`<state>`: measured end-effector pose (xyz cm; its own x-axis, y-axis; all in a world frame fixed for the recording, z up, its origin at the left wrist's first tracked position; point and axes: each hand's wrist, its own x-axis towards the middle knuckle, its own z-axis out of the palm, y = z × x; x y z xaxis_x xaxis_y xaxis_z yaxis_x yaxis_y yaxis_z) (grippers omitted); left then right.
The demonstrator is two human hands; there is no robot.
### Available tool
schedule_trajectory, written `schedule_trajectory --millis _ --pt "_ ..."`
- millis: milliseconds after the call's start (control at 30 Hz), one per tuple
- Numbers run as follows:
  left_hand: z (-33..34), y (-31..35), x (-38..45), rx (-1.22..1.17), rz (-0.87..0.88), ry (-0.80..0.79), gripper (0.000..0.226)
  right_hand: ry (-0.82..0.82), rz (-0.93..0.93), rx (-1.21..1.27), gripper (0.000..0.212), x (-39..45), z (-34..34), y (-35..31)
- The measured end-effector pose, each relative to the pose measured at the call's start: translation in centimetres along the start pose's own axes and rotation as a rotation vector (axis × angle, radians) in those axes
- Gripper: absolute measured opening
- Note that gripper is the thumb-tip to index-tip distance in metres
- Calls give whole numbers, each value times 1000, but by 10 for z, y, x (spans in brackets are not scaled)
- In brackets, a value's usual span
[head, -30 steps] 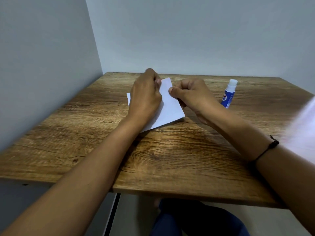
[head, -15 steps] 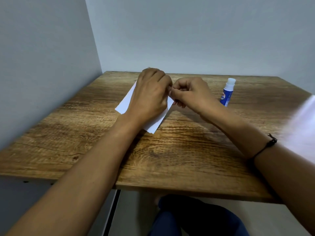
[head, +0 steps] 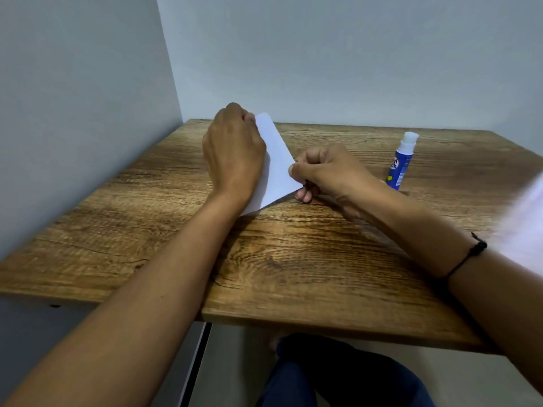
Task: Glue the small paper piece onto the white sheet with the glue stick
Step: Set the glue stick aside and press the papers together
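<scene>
Right hand (head: 329, 171): thumb and curled fingers pinch the right edge of the white sheet (head: 277, 168), near its right corner. Knuckles up, little finger touching the wooden table (head: 293, 259) just below that corner. Black cord bracelet (head: 473, 254) on the right wrist.

Left hand (head: 233, 151): lies over the left part of the sheet, fingers curled at its far end, where the sheet's far tip rises pale past the knuckles. Cannot tell whether these fingers pinch the paper or only press on it; the contact is hidden behind the hand.

Sheet sits mid-table, toward the far edge, lying skewed, one corner pointing near under the left wrist. No separate small paper piece can be made out.

Glue stick (head: 401, 161): upright on the table, right of the right hand and apart from it; blue body, white cap on.

Blurred white shape (head: 526, 224) at the right border. Grey walls left and far.
</scene>
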<state>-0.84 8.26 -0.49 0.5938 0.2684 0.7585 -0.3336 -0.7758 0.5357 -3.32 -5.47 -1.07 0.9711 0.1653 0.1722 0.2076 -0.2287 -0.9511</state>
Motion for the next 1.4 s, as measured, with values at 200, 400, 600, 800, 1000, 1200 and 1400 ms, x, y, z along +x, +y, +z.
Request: schedule_trajectory --millis 200,400,600,800,1000,1200,1400 --pt "-4 -6 4 3 -209 -56 24 127 47 83 29 0 -5 -3" --pt "-12 -1 -11 37 -100 -209 36 411 -19 -56 19 6 -19 0" --pt "-14 0 -31 255 -15 -484 27 298 -201 -588 25 0 -14 -1" --pt "-19 -1 -42 454 59 -552 24 16 -104 -860 15 -3 -13 4" --pt "-18 -1 -41 511 155 -557 23 13 -114 -964 27 -10 -14 10" --pt "-15 12 -36 401 208 -530 24 288 -284 -1061 28 -46 -40 -5" --pt "6 56 -30 -122 146 -662 27 196 -151 -1219 39 -70 -59 -1"
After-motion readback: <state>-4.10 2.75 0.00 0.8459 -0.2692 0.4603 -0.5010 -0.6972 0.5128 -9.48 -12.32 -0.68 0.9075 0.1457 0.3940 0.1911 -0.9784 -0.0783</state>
